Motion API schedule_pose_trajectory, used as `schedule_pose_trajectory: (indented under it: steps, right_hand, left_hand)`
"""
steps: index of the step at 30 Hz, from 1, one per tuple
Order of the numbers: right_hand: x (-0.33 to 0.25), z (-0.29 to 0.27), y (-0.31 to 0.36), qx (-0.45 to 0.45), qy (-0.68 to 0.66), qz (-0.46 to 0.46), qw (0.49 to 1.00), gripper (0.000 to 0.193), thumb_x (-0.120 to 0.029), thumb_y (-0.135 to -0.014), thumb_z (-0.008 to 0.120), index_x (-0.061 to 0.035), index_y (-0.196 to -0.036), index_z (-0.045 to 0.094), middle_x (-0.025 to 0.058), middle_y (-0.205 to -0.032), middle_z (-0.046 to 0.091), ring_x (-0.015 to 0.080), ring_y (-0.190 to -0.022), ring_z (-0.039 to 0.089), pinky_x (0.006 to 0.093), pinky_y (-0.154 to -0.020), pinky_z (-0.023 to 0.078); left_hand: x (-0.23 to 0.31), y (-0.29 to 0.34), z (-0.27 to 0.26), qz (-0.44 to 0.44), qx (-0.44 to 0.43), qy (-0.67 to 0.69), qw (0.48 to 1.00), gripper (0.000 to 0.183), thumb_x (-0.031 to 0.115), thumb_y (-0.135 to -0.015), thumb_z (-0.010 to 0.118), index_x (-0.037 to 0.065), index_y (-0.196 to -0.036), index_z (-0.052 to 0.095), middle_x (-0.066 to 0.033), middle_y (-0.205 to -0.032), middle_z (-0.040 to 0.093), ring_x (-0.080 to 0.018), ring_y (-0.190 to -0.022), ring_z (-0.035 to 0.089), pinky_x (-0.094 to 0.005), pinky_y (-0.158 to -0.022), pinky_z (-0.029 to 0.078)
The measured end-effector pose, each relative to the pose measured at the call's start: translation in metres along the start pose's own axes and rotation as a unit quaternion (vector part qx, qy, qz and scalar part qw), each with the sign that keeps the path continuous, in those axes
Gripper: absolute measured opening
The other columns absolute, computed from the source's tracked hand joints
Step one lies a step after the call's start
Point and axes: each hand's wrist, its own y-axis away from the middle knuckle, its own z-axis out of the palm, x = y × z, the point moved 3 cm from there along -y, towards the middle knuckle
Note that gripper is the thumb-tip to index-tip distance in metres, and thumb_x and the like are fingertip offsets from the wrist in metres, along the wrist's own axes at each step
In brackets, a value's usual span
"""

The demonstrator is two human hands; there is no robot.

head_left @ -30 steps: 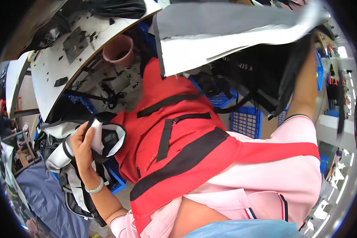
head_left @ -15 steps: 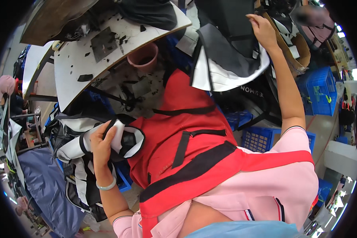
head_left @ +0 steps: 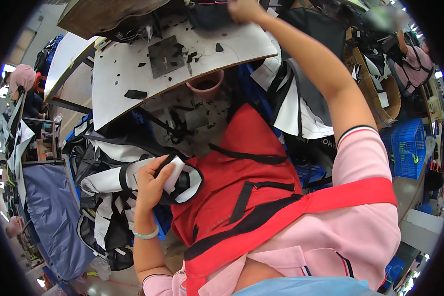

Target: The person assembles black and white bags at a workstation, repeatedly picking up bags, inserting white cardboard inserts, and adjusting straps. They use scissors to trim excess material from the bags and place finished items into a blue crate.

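My left hand [head_left: 153,181] is closed around a rolled piece of white and black sewn fabric [head_left: 187,183], its thumb pressing on the white edge. This piece joins a pile of black and white fabric pieces [head_left: 103,217] at my left side. My right hand [head_left: 244,11] reaches far forward over the white table [head_left: 118,106], at the top edge of the view. It is blurred beside a dark fabric piece [head_left: 209,17], and its fingers cannot be made out. A red apron [head_left: 251,163] covers my lap.
Dark scraps [head_left: 135,93] litter the table, near a machine [head_left: 103,15]. Below stands a pink bucket [head_left: 205,86]. Black and white panels [head_left: 301,111] hang at the right, before a cardboard box [head_left: 390,96] and a blue crate [head_left: 407,148]. Other people [head_left: 22,79] sit farther off.
My right hand has left the black and white panel at the right and swung left and forward over the table. My left hand keeps its hold. The whole view has shifted.
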Motion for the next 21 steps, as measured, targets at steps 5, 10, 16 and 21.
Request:
schedule_pose_trajectory:
  steps: [5,10,16,21]
  right_hand:
    - [-0.090,-0.077,-0.012,0.306,-0.461,-0.167,0.817,0.058,-0.006,-0.090,0.059,-0.0084,-0.141,0.031,0.0104,-0.094,0.062,0.0132,-0.075,0.059,0.0281,-0.065,0.050]
    - [-0.037,0.057,0.003,0.125,0.039,-0.270,0.954,0.032,-0.031,-0.091,0.058,-0.0047,-0.105,0.071,0.0170,-0.106,0.069,0.0316,-0.098,0.066,0.0392,-0.089,0.051]
    - [-0.031,0.077,0.008,0.190,0.087,-0.147,0.967,0.040,-0.036,-0.090,0.060,-0.0099,-0.120,0.063,0.0170,-0.108,0.069,0.0366,-0.100,0.064,0.0412,-0.094,0.048]
    - [-0.064,0.046,0.050,-0.004,0.166,-0.085,0.982,0.049,-0.034,-0.078,0.068,-0.0039,-0.117,0.062,0.0200,-0.111,0.066,0.0340,-0.103,0.064,0.0382,-0.092,0.048]
  left_hand:
    - [-0.010,0.001,-0.003,-0.009,0.016,-0.002,1.000,0.026,0.014,-0.091,0.066,-0.003,-0.110,0.068,-0.0020,-0.090,0.067,-0.0073,-0.080,0.058,-0.0216,-0.072,0.046]
    - [-0.018,-0.003,-0.001,-0.020,0.000,0.032,0.999,0.028,0.015,-0.091,0.066,-0.004,-0.111,0.067,-0.0039,-0.091,0.068,-0.0082,-0.083,0.060,-0.0222,-0.073,0.047]
    - [-0.011,-0.007,-0.005,-0.029,0.011,0.027,0.999,0.028,0.015,-0.091,0.067,-0.004,-0.111,0.067,-0.0046,-0.092,0.069,-0.0086,-0.082,0.060,-0.0225,-0.073,0.047]
    - [-0.012,-0.006,-0.008,0.001,0.018,0.033,0.999,0.030,0.016,-0.090,0.068,-0.005,-0.112,0.066,-0.0044,-0.093,0.068,-0.0090,-0.083,0.060,-0.0230,-0.074,0.048]
